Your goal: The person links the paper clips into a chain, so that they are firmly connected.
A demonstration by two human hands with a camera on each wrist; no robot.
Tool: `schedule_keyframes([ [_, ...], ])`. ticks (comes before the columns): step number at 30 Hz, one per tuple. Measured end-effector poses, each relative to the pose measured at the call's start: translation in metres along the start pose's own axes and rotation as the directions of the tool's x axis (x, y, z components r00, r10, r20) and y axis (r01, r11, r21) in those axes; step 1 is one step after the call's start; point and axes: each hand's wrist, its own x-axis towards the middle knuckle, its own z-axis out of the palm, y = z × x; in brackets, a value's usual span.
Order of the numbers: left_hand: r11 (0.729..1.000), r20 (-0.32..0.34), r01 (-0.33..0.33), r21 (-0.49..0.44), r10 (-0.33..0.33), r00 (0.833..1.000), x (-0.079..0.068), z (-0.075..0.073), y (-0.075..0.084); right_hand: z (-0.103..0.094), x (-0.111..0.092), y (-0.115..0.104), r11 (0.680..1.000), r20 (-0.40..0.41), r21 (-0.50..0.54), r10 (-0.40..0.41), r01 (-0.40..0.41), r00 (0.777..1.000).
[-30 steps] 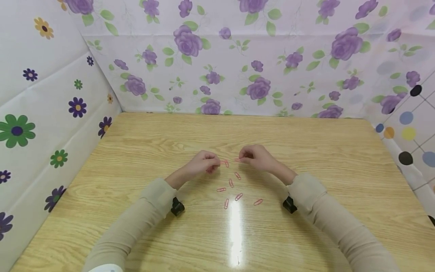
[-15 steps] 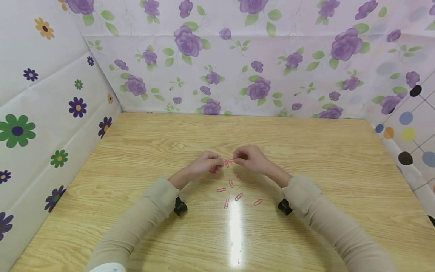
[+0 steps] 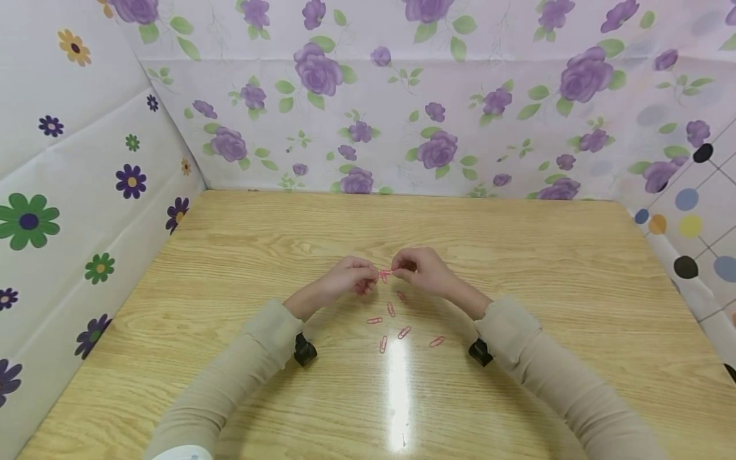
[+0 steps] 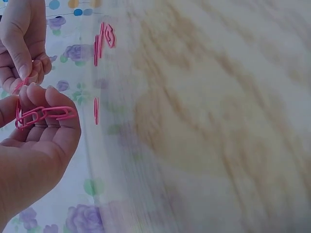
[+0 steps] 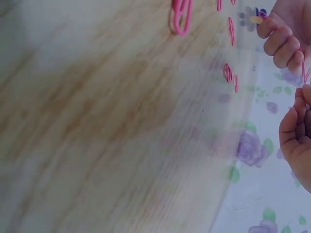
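Pink paper clips, linked into a short chain, lie across the curled fingers of my left hand. Its thumb and fingertips pinch the chain's end. Facing it, my right hand pinches another pink paper clip between thumb and index finger. The two hands' fingertips are close together above the table, and the held clips meet between them in the head view. How the held clips join is hidden by the fingers. Loose pink paper clips lie nearer me, among them an upright one and a sideways one.
More loose clips lie on the wood-grain table, including a clip toward the right and a clip nearest me. Behind the table stands a flowered backdrop. Patterned side sheets flank it. A light streak reflects off the tabletop.
My right hand has moved left with its paper clip until that clip meets the one at my left fingertips. My left hand has shifted slightly right. The loose clips have stayed put.
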Motion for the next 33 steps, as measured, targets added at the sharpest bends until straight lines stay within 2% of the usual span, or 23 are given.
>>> schedule_keyframes([
  [11, 1.000, 0.082, -0.011, -0.029, 0.013, 0.997, -0.002, -0.001, 0.000, 0.001, -0.004, -0.001, 0.996, -0.032, -0.047, -0.078, 0.077, 0.996],
  [18, 1.000, 0.052, 0.001, -0.024, 0.000, 0.999, -0.005, -0.004, -0.001, -0.003, -0.007, 0.003, 0.995, -0.022, -0.081, -0.056, 0.054, 0.998],
  [20, 1.000, 0.035, -0.011, -0.001, 0.012, 0.999, -0.006, -0.005, -0.001, -0.004, -0.008, 0.004, 0.995, -0.011, -0.087, -0.050, 0.049, 0.999],
  [23, 0.995, 0.003, -0.057, 0.086, 0.057, 0.998, -0.006, -0.005, -0.002, -0.004, -0.008, 0.005, 0.998, 0.008, -0.061, -0.024, 0.025, 1.000],
  [28, 0.966, -0.052, -0.105, 0.236, 0.120, 0.991, -0.009, -0.003, -0.002, -0.003, -0.008, 0.006, 0.999, 0.013, 0.013, 0.042, -0.043, 0.999],
  [33, 0.959, -0.053, -0.123, 0.255, 0.141, 0.989, -0.011, -0.002, -0.001, -0.002, -0.009, 0.006, 0.997, -0.006, 0.052, 0.049, -0.049, 0.999],
])
